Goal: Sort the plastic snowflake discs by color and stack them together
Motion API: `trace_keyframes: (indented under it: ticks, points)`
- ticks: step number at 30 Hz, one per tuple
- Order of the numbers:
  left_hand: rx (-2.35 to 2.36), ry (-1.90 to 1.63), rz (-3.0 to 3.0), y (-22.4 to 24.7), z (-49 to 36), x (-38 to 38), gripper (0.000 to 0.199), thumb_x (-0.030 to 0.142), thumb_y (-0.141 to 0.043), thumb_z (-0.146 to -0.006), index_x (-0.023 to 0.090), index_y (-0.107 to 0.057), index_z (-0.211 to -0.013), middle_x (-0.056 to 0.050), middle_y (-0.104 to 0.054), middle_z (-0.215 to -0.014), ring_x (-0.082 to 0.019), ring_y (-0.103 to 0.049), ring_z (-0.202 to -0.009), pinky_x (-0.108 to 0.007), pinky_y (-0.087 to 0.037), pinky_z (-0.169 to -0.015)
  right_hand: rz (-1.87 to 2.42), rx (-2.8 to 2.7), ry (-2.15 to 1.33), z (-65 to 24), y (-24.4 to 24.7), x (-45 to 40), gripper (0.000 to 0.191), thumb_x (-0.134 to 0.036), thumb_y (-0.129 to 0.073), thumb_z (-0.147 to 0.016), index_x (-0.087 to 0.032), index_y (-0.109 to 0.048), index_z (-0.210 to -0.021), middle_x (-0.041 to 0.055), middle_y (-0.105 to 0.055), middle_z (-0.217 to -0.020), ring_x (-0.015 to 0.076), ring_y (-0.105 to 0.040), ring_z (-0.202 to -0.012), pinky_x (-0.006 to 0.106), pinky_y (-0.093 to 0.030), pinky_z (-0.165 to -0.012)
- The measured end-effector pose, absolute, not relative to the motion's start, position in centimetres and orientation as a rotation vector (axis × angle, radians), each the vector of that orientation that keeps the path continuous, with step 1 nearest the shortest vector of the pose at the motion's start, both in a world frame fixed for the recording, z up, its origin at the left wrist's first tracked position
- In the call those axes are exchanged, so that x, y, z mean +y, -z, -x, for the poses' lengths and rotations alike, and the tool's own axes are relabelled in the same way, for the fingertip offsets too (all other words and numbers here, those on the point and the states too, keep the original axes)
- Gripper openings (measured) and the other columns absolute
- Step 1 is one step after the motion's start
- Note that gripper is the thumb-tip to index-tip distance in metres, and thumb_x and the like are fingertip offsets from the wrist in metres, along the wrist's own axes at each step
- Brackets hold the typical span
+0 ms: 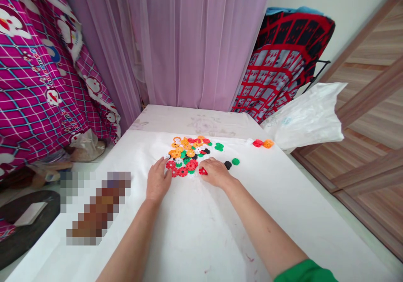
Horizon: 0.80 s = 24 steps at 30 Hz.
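A pile of notched plastic snowflake discs [189, 151] in red, orange, green, white and black lies on the white-covered table. At the pile's left edge rests my left hand [158, 180], its fingers stretched out and apart, close beside the red discs [171, 165]. My right hand [215, 172] is at the pile's right side, fingers curled down over a red snowflake disc [202, 171] that shows under the fingertips. Just beyond that hand lie a black disc [228, 165] and a green disc [236, 161]. Several green discs [219, 147] sit together behind it.
Near the back right edge lie a red piece [258, 143] and an orange piece [268, 144]. A white plastic bag [310, 116] hangs by that edge. A blurred-out item [100, 206] is on the table's left. A purple curtain [201, 43] hangs behind.
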<state>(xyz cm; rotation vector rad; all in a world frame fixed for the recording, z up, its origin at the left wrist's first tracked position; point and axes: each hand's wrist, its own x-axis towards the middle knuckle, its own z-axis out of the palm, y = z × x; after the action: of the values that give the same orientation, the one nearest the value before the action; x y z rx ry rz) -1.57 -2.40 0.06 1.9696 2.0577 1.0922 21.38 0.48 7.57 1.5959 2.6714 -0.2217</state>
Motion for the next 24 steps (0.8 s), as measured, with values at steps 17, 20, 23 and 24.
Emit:
trace_keyframes:
  ticks: [17, 20, 23, 24]
  points:
    - [2.059, -1.043, -1.976, -0.2, 1.7, -2.3, 0.045, 0.028, -0.046, -0.087, 0.020, -0.057, -0.130, -0.012, -0.057, -0.140, -0.027, -0.054, -0.128, -0.049, -0.036, -0.111, -1.872, 2.561, 0.246, -24.9, -9.2, 4.3, 0.042, -0.025, -0.067, -0.075, -0.021, -0.060, -0.116, 0.0061, -0.068, -0.115, 0.0212, -0.059, -0.109, 0.028, -0.042, -0.088]
    - [2.059, -1.039, -1.978, -0.1, 1.7, -2.3, 0.045, 0.028, -0.045, -0.087, 0.020, -0.057, -0.130, -0.012, -0.056, -0.140, -0.027, -0.053, -0.128, -0.050, -0.036, -0.111, -1.793, 2.544, 0.218, -24.6, -8.4, 4.1, 0.040, -0.025, -0.064, -0.077, -0.022, -0.061, -0.116, 0.0053, -0.069, -0.114, 0.0223, -0.059, -0.110, 0.028, -0.041, -0.088]
    - [2.066, -1.037, -1.980, -0.1, 1.7, -2.3, 0.044, 0.028, -0.045, -0.087, 0.020, -0.057, -0.130, -0.012, -0.056, -0.140, -0.027, -0.053, -0.128, -0.049, -0.036, -0.111, -1.749, 2.559, 0.208, -24.3, -7.8, 3.7, 0.037, -0.023, -0.061, -0.077, -0.023, -0.063, -0.114, 0.0056, -0.068, -0.116, 0.0227, -0.058, -0.111, 0.028, -0.041, -0.091]
    - [2.068, -1.036, -1.981, -0.2, 1.7, -2.3, 0.044, 0.028, -0.045, -0.087, 0.020, -0.057, -0.130, -0.012, -0.057, -0.140, -0.027, -0.054, -0.128, -0.049, -0.036, -0.111, -1.743, 2.564, 0.212, -24.3, -7.7, 3.6, 0.037, -0.023, -0.061, -0.077, -0.022, -0.064, -0.113, 0.0062, -0.068, -0.116, 0.0229, -0.058, -0.110, 0.028, -0.041, -0.091]
